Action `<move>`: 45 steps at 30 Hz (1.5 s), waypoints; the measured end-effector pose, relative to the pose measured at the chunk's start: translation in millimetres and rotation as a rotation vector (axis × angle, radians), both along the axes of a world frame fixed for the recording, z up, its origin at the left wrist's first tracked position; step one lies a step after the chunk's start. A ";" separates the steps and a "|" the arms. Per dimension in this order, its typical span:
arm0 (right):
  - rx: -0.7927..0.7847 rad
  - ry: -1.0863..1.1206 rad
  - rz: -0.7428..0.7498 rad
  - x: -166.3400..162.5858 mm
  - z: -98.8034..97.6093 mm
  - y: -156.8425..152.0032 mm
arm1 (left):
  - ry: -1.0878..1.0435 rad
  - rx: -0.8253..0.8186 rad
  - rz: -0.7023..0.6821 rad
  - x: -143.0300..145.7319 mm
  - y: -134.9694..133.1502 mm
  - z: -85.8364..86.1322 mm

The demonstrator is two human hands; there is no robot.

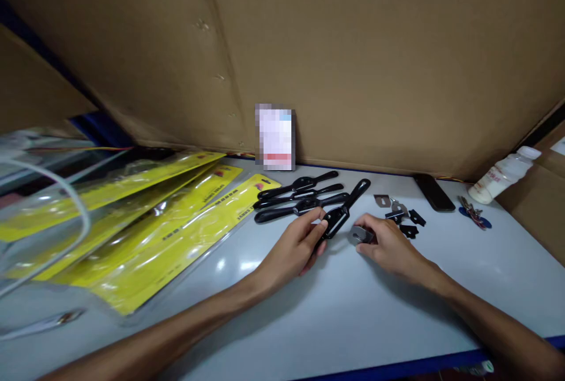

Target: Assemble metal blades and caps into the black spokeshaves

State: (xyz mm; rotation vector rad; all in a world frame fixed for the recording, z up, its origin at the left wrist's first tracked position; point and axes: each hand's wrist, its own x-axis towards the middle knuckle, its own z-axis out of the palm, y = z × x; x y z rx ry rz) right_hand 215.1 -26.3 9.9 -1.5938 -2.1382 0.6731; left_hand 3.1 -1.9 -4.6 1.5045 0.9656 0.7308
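My left hand [296, 247] grips one end of a black two-handled metal tool [342, 211] that lies tilted on the white table [353, 304]. My right hand [388, 245] pinches a small grey metal blade piece [358, 235] just right of that tool. Three more black tools of the same kind [300, 195] lie side by side behind my left hand. Several small black and grey metal parts [401, 213] are scattered just beyond my right hand.
Yellow packaging cards in clear plastic sleeves [168, 234] are stacked at the left. A black phone-like slab [433, 192], a bunch of keys [473, 211] and a white bottle on its side [503, 175] lie at the right. Cardboard walls [353, 57] close off the back.
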 end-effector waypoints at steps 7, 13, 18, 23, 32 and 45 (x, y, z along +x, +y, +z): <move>-0.362 0.289 -0.008 -9.8 4.1 -7.8 | 0.059 0.110 -0.052 4.4 -8.0 -2.4; -0.577 0.646 0.003 -8.0 2.3 -8.4 | 0.049 0.072 -0.120 5.3 -15.4 -0.9; -0.573 0.617 0.015 -7.5 10.2 -10.6 | -0.079 -0.083 -0.037 6.4 -15.8 1.3; -0.606 0.626 0.034 -11.7 11.6 -13.8 | -0.114 -0.070 -0.024 7.1 -12.5 0.6; -0.621 0.792 0.069 -9.0 3.0 -8.7 | -0.064 -0.050 -0.086 6.2 -13.9 0.5; 0.155 0.176 -0.206 39.8 43.5 10.0 | -0.005 -0.208 -0.131 0.9 -7.8 6.6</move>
